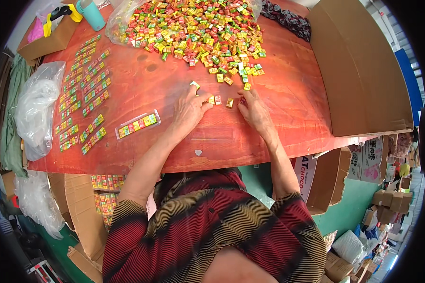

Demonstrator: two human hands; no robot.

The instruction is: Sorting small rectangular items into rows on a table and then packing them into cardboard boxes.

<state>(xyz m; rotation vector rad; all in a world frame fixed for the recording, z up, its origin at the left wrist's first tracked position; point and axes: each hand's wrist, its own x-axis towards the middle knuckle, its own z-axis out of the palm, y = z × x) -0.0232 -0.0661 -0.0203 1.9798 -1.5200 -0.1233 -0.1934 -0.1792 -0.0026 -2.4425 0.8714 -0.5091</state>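
Note:
Small coloured boxes lie in front of me on the red table. My left hand (190, 111) has its thumb and forefinger closed at a small yellow box (211, 99), beside a red-and-white box (218, 99). Another small box (195, 85) shows at its outer fingertips. My right hand (256, 112) pinches a small red box (242, 101), partly hidden by the fingers. A yellow box (247, 86) lies just beyond them. Between my hands a single gold-yellow box (229, 102) lies apart. Left of my left forearm is a clear tray (157, 116) with a row of these boxes.
A big heap of small boxes (208, 33) spreads at the far side. Filled trays (95, 101) stand in rows at left, beside a clear plastic bag (38, 111). A carton (56, 45) and teal bottle (91, 16) are far left. A large cardboard box (363, 70) borders the right.

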